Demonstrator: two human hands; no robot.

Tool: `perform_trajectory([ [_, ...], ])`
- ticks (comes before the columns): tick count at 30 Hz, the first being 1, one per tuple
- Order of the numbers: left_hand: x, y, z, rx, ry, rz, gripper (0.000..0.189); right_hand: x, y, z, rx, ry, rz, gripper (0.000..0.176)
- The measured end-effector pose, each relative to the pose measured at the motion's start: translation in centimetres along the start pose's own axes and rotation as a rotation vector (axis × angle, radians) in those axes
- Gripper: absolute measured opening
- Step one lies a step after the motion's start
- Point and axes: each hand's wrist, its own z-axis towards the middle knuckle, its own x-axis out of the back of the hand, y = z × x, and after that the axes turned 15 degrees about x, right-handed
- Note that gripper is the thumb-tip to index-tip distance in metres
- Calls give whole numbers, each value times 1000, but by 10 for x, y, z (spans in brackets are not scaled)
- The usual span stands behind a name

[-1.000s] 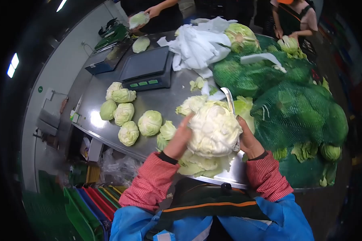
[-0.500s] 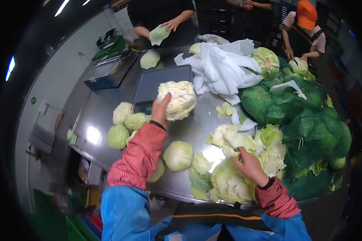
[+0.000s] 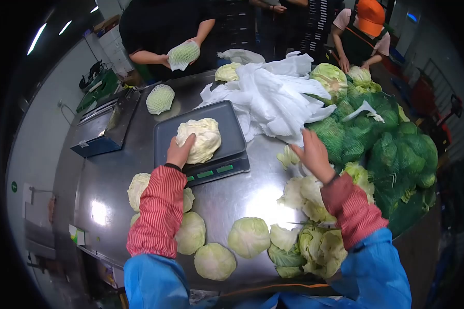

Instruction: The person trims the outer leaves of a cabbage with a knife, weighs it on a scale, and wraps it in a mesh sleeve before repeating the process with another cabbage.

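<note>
My left hand (image 3: pixel 181 150) grips the left side of a pale trimmed cabbage (image 3: pixel 203 140), which is on the dark tray of a weighing scale (image 3: pixel 232 123). My right hand (image 3: pixel 313 154) is over the table with its fingers apart and nothing in them, near the edge of a heap of white foam net sleeves (image 3: pixel 273 95). Loose cabbage leaves (image 3: pixel 307 194) lie below that hand. Nearer to me sit several whole cabbages, one of them (image 3: pixel 248 237) in the middle.
Green net bags of cabbages (image 3: pixel 402 159) fill the right side. A metal box (image 3: pixel 105 123) stands at the left. Across the table a person (image 3: pixel 165 31) holds a netted cabbage (image 3: pixel 183 55); another netted one (image 3: pixel 160 99) lies nearby. A person in an orange cap (image 3: pixel 370 18) handles a cabbage.
My left hand has brought the cabbage down onto the scale. My right hand has left the leaves near the front and moved up toward the foam sleeves, opening. The view has shifted.
</note>
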Motion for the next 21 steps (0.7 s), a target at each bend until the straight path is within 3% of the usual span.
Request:
perform_trajectory([
  [2, 6, 11, -45, 21, 204, 22, 88, -27, 18, 33, -97, -15, -113, 51],
  [5, -2, 19, -127, -496, 342, -186, 63, -68, 54, 55, -171, -167, -235, 38],
  [6, -7, 18, -154, -377, 150, -282, 55, -96, 81, 45, -140, -209, -214, 34],
  [8, -34, -3, -179, -405, -237, -417, 40, -113, 84, 34, -20, -258, -148, 27],
  [11, -75, -16, -217, -281, -452, -459, 33, -67, 34, 9, 205, -287, -37, 20],
  [14, -92, 10, -248, -705, -157, -122, 68, -4, -27, -27, 253, -461, 220, 20],
  [15, -92, 22, -257, -828, -179, 71, 75, 20, -46, -37, 244, -513, 411, 20],
  [17, -106, 26, -269, -924, -105, 265, 57, 66, -60, -49, 227, -507, 565, 19],
  [20, -141, 3, -261, -481, -398, 257, 37, 112, -31, -64, 52, -339, 464, 17],
  [21, -146, -1, -268, -482, -415, 255, 32, 126, -19, -67, -27, -255, 448, 15],
])
